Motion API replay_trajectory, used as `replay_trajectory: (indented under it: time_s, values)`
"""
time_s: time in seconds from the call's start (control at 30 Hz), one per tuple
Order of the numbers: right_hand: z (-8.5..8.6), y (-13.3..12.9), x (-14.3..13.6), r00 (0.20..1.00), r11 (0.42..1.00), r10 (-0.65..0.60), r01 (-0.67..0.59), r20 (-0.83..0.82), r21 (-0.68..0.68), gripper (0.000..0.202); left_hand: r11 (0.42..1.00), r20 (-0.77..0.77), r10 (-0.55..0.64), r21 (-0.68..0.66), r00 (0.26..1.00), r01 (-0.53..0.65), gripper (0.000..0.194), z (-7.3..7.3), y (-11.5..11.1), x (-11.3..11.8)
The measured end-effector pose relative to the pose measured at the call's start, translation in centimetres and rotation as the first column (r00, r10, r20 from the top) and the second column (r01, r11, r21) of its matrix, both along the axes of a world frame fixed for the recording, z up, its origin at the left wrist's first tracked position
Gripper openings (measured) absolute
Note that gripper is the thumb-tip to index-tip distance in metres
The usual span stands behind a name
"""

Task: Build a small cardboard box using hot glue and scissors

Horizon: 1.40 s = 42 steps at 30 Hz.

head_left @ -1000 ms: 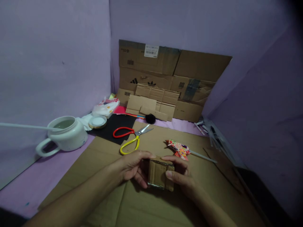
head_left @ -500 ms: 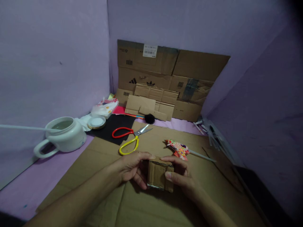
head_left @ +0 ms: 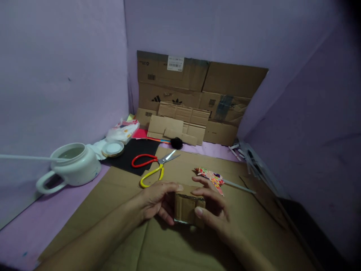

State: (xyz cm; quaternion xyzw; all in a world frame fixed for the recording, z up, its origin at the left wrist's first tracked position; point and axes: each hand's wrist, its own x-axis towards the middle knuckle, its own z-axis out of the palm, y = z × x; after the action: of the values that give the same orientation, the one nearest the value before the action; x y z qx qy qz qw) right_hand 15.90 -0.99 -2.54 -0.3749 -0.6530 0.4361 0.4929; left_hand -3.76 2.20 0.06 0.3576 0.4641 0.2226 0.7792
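Observation:
A small cardboard box (head_left: 184,209) is held between both hands just above the brown cardboard sheet (head_left: 124,233). My left hand (head_left: 160,203) grips its left side, thumb on the top edge and fingers around the side and below. My right hand (head_left: 213,205) holds the right side, thumb on the near face and a fingertip at the top edge; its index finger is lifted. Behind the box lie scissors (head_left: 160,165) with one red and one yellow handle, blades apart. A flower-patterned glue gun (head_left: 211,177) with a clear glue stick lies just beyond my right hand.
On the left stands a white pot (head_left: 77,167) with a stick across its rim, beside a round lid (head_left: 113,148). Black paper (head_left: 138,148) and a black yarn bundle (head_left: 176,143) lie farther back. Cardboard pieces (head_left: 165,126) lean at the rear wall; glue sticks (head_left: 251,162) lie right.
My right index finger has lifted off the box's top, and the box is tilted slightly. The whole view has shifted a little; both hands stay on the box.

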Motion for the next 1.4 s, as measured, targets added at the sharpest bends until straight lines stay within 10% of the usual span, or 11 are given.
replay_trajectory:
  time_s: [1.4]
  values:
    - [0.4, -0.2, -0.4, 0.997, 0.964, 0.048, -0.061, 0.057, 0.26, 0.024, 0.988, -0.106, 0.063, 0.15, 0.992, -0.047, 0.048, 0.4, -0.7, 0.2]
